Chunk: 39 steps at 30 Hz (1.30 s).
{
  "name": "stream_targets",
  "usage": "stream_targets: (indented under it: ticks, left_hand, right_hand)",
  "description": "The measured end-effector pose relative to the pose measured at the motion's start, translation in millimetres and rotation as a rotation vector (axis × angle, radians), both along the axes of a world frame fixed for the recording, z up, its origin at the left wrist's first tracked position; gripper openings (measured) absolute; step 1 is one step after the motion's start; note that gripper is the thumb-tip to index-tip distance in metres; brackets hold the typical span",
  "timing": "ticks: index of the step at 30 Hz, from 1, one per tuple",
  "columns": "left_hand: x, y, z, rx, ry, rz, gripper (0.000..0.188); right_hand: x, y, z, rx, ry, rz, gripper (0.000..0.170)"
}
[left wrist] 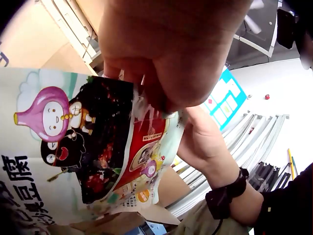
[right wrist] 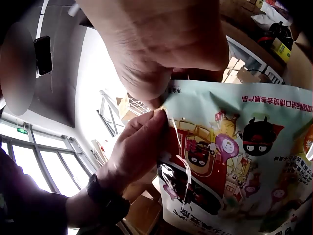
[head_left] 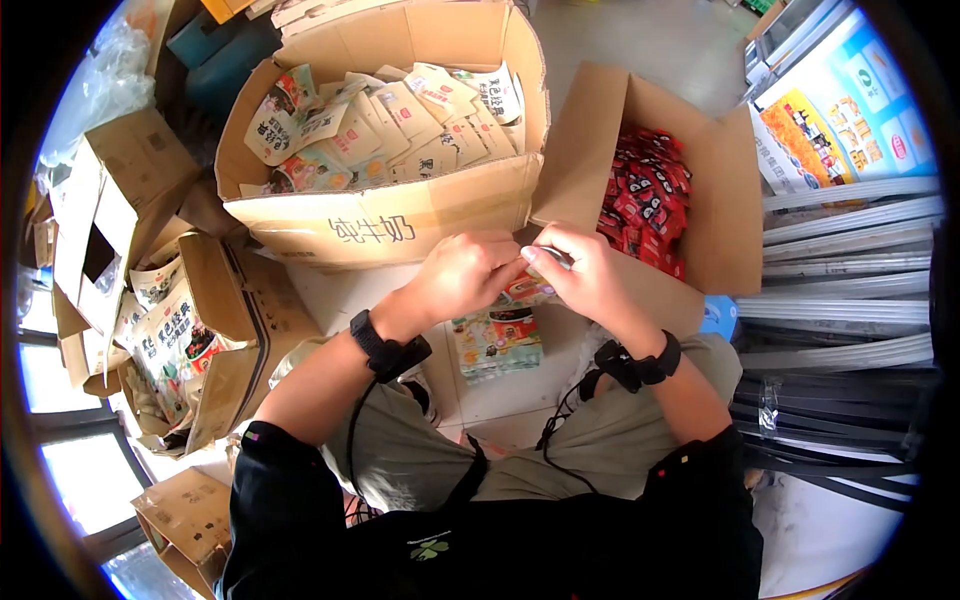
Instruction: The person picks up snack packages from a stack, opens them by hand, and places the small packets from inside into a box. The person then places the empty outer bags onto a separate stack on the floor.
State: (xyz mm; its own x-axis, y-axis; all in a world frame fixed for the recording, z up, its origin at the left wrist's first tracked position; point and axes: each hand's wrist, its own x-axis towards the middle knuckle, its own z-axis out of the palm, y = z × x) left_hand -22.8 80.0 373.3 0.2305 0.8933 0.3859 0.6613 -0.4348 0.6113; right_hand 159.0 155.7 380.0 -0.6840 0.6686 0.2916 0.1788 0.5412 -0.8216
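A printed food pouch (left wrist: 105,137) hangs between both hands, its pale green edge pinched at the top. My left hand (head_left: 468,272) grips one part of that edge, fingers curled. Close beside it, my right hand (head_left: 582,275) pinches the pouch (right wrist: 234,156) between thumb and fingers. In the head view the hands hide most of the pouch. Below them a stack of similar pouches (head_left: 498,343) lies on the white surface between the legs.
A large carton (head_left: 375,225) of pouches stands ahead. To its right is a carton (head_left: 730,200) of small red packets (head_left: 645,195). Another carton (head_left: 215,375) with pouches stands at the left. Bundled white strips (head_left: 850,260) and black strips (head_left: 830,415) lie at the right.
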Motion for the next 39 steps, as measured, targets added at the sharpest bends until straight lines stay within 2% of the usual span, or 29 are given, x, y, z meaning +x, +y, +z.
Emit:
stream_targets:
  ticks: [7,13,19,21,24,29,31,34,35,36,38,39]
  left_hand:
    - [4,1,-9,-0.026,-0.075,-0.038,0.013]
    - [13,-1,-6,0.153,0.034,0.019,0.007]
    - [15,1,-3,0.32,0.183,0.016,0.006]
    - [15,1,2,0.286,0.175,0.022,0.007]
    - [13,2,2,0.219,0.109,0.054,0.007]
    - [15,-2,2,0.165,0.093,0.038,0.006]
    - [14,-2,-3,0.033,-0.021,0.06,0.008]
    - [14,-3,3,-0.028,-0.114,0.08,0.009]
    - [15,-2,2,-0.005,-0.13,0.06,0.009]
    - [17,-3,7,-0.005,-0.128,0.06,0.009]
    - [22,-6,18,-0.256,-0.395,0.057,0.008]
    - [22,-5,11,-0.253,-0.392,0.058,0.008]
  right_hand:
    - [0,-4,-1,0.059,0.058,0.05,0.016]
    - [-3,-9,-4,0.06,0.112,-0.038,0.019]
    - [-3,-5,-17,-0.197,0.058,-0.126,0.025]
    - [-4,0,-20,-0.096,0.07,-0.104,0.029]
    - [-1,5,-10,-0.119,-0.031,-0.076,0.031]
    - [8,5,1,-0.072,-0.033,-0.018,0.031]
    - [10,5,3,-0.19,0.05,0.057,0.029]
    - [12,3,13,-0.242,0.051,0.018,0.025]
    - [12,5,13,-0.052,0.025,0.0,0.023]
    - [12,3,12,-0.051,0.028,0.0,0.023]
    - [12,-2,8,0.083,0.095,-0.055,0.023]
    - [10,-5,8,0.083,0.135,-0.068,0.022]
